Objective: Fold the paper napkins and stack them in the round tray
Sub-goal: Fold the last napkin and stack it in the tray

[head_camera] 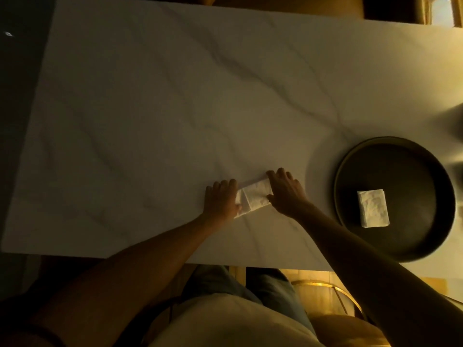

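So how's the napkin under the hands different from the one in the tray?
The napkin on the table lies on the marble table, pressed under the left hand and right hand; the napkin in the tray lies in the round tray, untouched. The first is partly covered and mid-fold, the second fully visible and folded. Both are white paper.

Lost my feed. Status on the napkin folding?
Left hand and right hand pressing napkin flat on table. One folded napkin in round tray. Nothing in the way.
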